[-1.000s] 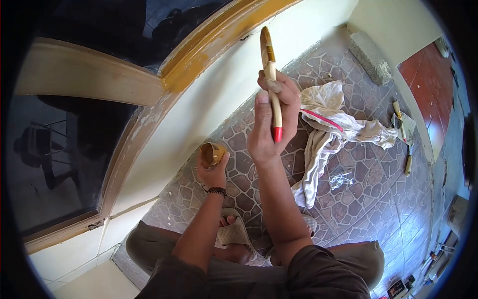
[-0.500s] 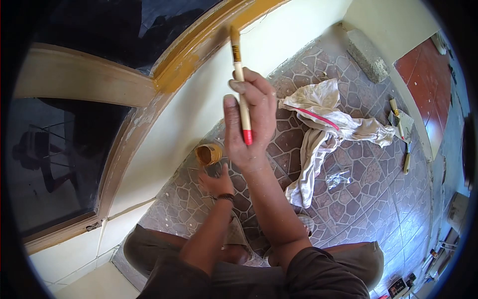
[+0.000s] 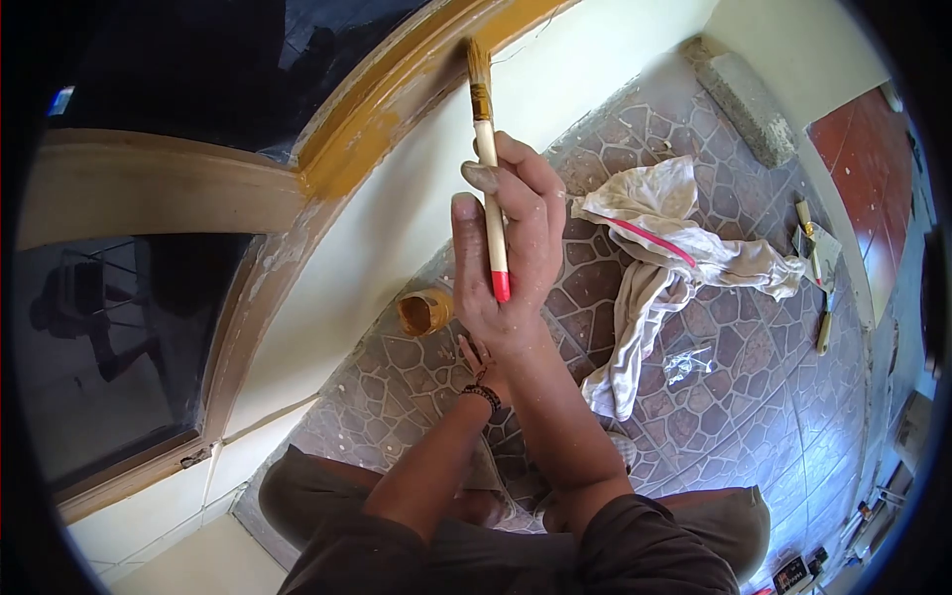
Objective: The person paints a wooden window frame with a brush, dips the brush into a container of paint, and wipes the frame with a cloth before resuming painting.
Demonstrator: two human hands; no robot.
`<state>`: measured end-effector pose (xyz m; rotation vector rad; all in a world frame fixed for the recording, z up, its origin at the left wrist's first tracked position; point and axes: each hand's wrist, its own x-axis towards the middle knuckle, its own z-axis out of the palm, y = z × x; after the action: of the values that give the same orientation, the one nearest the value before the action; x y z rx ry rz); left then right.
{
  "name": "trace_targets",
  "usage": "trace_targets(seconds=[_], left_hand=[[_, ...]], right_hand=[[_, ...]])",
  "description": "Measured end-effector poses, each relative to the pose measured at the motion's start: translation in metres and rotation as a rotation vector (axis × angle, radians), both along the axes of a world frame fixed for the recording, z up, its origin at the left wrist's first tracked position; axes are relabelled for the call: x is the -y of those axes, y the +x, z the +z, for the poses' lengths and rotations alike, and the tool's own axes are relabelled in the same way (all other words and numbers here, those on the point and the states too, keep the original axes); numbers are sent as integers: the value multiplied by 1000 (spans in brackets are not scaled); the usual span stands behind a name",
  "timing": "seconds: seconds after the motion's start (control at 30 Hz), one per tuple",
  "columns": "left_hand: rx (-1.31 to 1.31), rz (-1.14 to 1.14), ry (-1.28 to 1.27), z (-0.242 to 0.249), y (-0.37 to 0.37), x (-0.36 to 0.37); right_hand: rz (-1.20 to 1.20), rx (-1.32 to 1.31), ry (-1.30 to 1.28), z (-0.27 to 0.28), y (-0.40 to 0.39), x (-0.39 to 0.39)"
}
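Note:
My right hand (image 3: pixel 521 248) is closed round the pale handle of a paintbrush (image 3: pixel 489 188), which has a red end. The brush points up, its bristles coated in ochre paint, at the wooden window frame (image 3: pixel 382 124). Ochre covers part of that frame; other stretches look bare or patchy. Lower down, my left hand (image 3: pixel 486 372) wears a dark bracelet and has its fingers stretched out, with nothing seen in them. My right wrist hides part of it. Just above and to its left, a paint-smeared jar (image 3: pixel 423 311) stands on the floor by the wall.
A white cloth with a red stripe (image 3: pixel 650 243) lies crumpled on the stone-patterned floor (image 3: pixel 734 397). Near it is a clear plastic wrapper (image 3: pixel 687 366). Another brush (image 3: pixel 808 233) and a scraper (image 3: pixel 824 322) lie at the right. A concrete block (image 3: pixel 746 109) rests by the far wall.
My left hand has moved right, away from the jar, and is now partly behind my right wrist. The brush stays in my right hand at the frame. The view has shifted slightly.

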<state>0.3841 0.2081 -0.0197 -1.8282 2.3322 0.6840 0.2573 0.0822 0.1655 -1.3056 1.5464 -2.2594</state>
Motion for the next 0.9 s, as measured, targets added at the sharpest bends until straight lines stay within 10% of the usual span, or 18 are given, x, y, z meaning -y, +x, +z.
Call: trace_targets(seconds=[0.3,0.4,0.9], left_hand=[[255,-274,134,18,-9,-4],[267,-264,570,22,-9,10],[227,-420,-67,-8,-7,-3]], right_hand=[[61,2,-50,-7,-8,9],[58,4,-63,-7,-6,11],[100,-29,-38,-6,7,-6]])
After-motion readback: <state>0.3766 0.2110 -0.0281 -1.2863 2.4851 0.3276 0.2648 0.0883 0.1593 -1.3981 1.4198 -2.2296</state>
